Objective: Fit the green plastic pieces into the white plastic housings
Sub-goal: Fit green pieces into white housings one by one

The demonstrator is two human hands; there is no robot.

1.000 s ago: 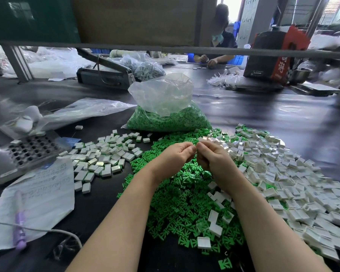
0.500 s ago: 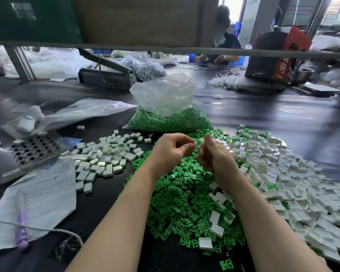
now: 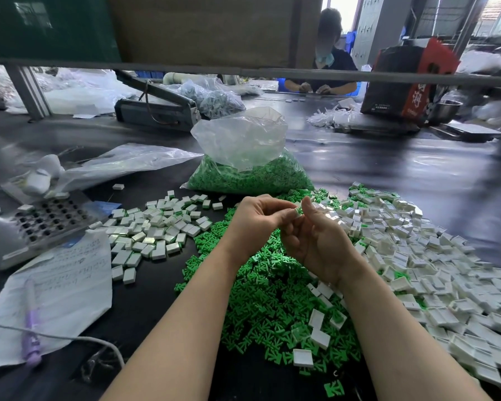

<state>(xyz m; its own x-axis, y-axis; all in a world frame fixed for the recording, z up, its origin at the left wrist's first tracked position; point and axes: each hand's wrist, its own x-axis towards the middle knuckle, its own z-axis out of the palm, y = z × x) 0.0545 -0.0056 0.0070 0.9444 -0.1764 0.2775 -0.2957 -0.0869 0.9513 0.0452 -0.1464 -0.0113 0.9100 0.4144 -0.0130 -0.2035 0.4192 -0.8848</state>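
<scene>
My left hand and my right hand meet above a heap of loose green plastic pieces. Between their fingertips sits a small white housing with a green piece in it; the left fingers pinch it and the right thumb and fingers hold its other side. A large spread of empty white housings lies to the right. To the left lies a pile of white housings that show green inserts.
A clear bag of green pieces stands behind my hands. At the left are a metal jig with holes, a written paper, a purple pen and a cable. Another person works at the far side.
My hands have lifted slightly and the right hand has turned, its thumb now upright against the small part. The part shows more plainly between the fingertips.
</scene>
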